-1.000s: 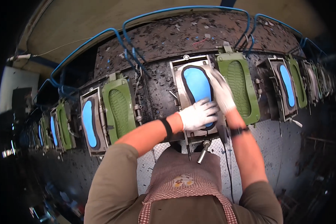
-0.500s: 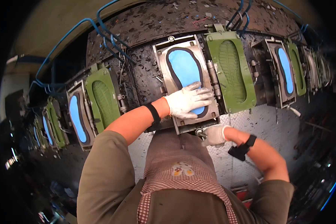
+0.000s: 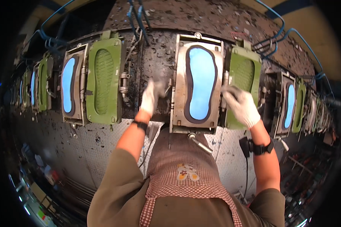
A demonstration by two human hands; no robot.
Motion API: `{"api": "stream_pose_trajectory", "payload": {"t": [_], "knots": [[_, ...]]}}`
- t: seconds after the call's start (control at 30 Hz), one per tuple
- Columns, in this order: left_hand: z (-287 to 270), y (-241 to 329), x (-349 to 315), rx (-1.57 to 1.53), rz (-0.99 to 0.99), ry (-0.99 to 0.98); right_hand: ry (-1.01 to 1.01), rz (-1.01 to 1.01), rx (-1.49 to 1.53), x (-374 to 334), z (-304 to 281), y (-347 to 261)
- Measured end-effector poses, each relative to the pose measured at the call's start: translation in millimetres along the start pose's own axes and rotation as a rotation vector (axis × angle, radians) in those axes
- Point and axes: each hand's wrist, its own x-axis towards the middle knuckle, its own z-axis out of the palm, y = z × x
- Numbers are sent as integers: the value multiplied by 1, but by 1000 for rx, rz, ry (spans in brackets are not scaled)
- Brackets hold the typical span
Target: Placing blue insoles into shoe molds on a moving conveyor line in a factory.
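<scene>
In front of me stands an opened metal sole mould [image 3: 181,89], with a blue sole [image 3: 202,83] bordered by a dark rim [image 3: 189,72] lying in it. My left hand [image 3: 152,96], in a white knit glove, is off the mould's left side, blurred, its fingers apart with nothing seen in them. My gloved right hand [image 3: 241,106] hovers over the green mould lid [image 3: 236,121] on the right. Its bent fingers reach toward the hinge [image 3: 226,81], loosely apart; I cannot tell whether they touch it. From the mould's front edge sticks a metal handle [image 3: 201,144], which neither hand holds.
Similar moulds with blue soles [image 3: 68,85] and green lids [image 3: 102,81] line the bench on both sides. Dark scraps litter the bench top [image 3: 178,17] behind. Blue bent tubes [image 3: 303,41] rise at the back. Below is a patterned metal floor [image 3: 98,145].
My left hand has lifted off the blue sole and moved left. My right hand has let go of the front handle and risen to the mould's right side. The view has turned.
</scene>
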Motion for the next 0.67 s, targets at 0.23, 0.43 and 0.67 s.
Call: {"api": "stream_pose_trajectory", "payload": {"t": [0.23, 0.43, 0.67], "knots": [[3, 23, -135, 592, 155, 343, 78, -832, -579, 175, 27, -21], [105, 74, -121, 902, 732, -75, -284, -876, -1010, 207, 43, -50], [121, 63, -104, 1055, 763, -136, 74, -354, -832, 214, 58, -21]]}}
